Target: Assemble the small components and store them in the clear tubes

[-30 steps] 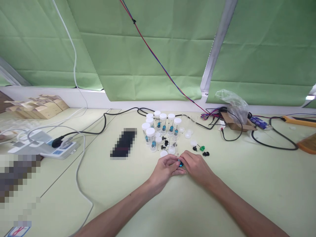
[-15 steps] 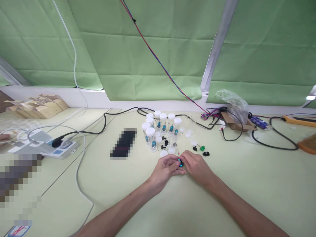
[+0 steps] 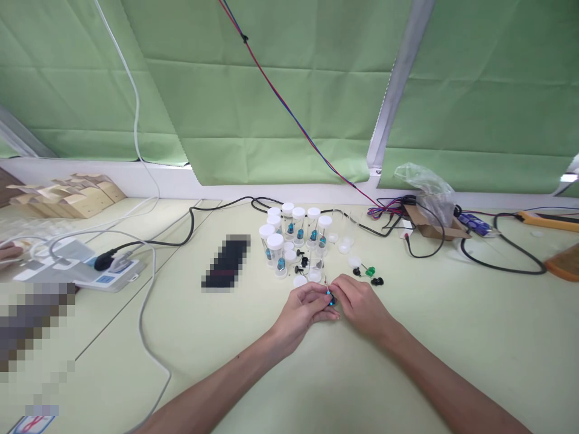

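Several clear jars point(image 3: 280, 265) stand in a group on the desk point(image 3: 253, 325), each closed by a white cap point(image 3: 275, 241), and small blue pieces are visible inside most of them. In front of this group, the left hand point(image 3: 301, 308) keeps its grip closed on a blue part point(image 3: 331, 299), which is between the two hands, above the near side of the desk. A thin metal rod point(image 3: 325, 281) rises from near this part. The right hand point(image 3: 362, 301) comes to it from the other side, with bent fingers just beside the part; its grip is partly hidden, so I cannot tell if it pinches something. Beyond the hands lie loose white lids point(image 3: 299, 281) and some black pieces point(image 3: 304, 261), and to the right of them is a green piece point(image 3: 371, 272) with a further black piece just beside it. To the left, a dark flat object point(image 3: 226, 263), blurred by large squares, lies apart from the jars. Farther left is a power strip point(image 3: 120, 274) with a black plug point(image 3: 105, 260), and behind it are carton boxes point(image 3: 84, 198). At the left edge, another person's hand point(image 3: 11, 250) is partly visible. On the right, a plastic bag point(image 3: 436, 196) rests on an open box point(image 3: 436, 228).
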A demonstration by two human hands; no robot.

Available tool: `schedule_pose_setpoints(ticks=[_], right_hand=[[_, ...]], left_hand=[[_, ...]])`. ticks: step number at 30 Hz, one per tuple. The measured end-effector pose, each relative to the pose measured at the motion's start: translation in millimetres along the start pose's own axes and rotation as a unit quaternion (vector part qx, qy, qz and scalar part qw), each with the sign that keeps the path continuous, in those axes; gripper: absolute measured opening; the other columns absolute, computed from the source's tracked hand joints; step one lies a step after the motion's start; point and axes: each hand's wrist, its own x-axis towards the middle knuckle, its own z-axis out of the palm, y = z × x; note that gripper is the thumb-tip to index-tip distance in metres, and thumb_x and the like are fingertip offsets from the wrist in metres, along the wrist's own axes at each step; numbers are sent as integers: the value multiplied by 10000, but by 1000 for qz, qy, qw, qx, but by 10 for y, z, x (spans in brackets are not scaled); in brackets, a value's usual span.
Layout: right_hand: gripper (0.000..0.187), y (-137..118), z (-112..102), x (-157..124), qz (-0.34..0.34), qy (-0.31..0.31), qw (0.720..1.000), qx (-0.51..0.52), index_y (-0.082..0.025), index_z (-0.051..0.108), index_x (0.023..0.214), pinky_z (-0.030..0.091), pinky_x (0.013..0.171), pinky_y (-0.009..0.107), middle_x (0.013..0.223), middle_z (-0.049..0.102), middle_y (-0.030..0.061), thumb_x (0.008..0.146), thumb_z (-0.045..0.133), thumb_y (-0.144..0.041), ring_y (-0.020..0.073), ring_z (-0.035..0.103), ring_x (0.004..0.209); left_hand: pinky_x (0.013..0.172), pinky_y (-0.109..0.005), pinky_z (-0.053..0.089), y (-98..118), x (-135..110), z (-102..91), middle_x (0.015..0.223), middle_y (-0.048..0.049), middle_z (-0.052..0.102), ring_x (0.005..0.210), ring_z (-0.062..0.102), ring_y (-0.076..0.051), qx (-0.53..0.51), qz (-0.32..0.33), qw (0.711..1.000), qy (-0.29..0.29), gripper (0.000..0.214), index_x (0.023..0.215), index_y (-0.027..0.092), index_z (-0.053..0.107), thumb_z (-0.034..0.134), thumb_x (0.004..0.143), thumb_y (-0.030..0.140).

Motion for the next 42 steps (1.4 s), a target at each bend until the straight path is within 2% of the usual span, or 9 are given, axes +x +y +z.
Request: schedule_pose_setpoints(ticks=[15,28,37,42], right_hand=[[282,3,-47,30,19,21,1000,5,-195,495,740,384,575,254,686,548,8,984,356,-217,127,492,571],[266,39,-46,37,24,42,999,5,-199,495,737,379,571,250,665,534,-3,975,377,-210,124,479,569],[287,126,-61,58,94,111,989,20,-206,451,696,342,563,261,610,454,-23,971,403,-272,131,403,542],[243,181,-72,73,141,137,980,35,-199,516,774,371,581,262,651,541,-3,969,400,-285,139,461,557]], left_hand=[[714,-323,546,-1,3,6,744,-35,665,658,676,-168,-3,0,1000,-1,300,881,135,621,781,695,307],[703,-317,539,10,-8,16,791,-63,675,661,678,-174,1,-6,1000,-5,297,882,132,603,775,705,298],[696,-307,532,-2,-26,6,840,-88,675,671,669,-165,14,-4,999,-41,241,903,125,602,722,765,282],[660,-285,526,-14,-45,21,864,-95,675,659,665,-159,15,-2,998,-54,219,893,124,611,709,778,283]])
